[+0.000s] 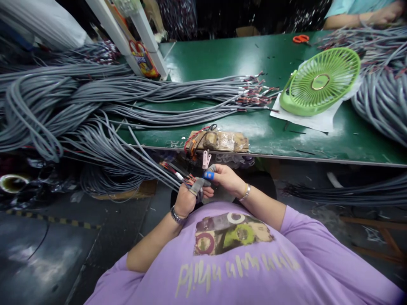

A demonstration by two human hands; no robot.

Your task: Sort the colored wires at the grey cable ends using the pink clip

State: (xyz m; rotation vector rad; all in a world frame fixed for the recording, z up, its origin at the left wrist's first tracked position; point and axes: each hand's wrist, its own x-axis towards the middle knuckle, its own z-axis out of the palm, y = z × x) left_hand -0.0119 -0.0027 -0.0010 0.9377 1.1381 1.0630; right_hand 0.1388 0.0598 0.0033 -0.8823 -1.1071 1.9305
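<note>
My left hand [188, 199], with grey tape or a cover on its thumb, is closed around the stripped end of a grey cable [152, 166], where thin coloured wires stick out. Close beside it, my right hand [225, 178] pinches at the wire ends; its thumb wears a blue wrap [209, 175]. What lies between the right fingertips is too small to make out. Just above the right hand a pink clothes peg [206, 159] hangs at the table edge, below a wooden block [233, 142] with red and black leads.
Bundles of grey cables [104, 91] spread over the left of the green table [222, 53]. A green fan [321, 82] stands on white paper at the right, near orange scissors [300, 39]. Another person's arm [352, 19] shows at the far right. More cables [333, 192] lie below the table.
</note>
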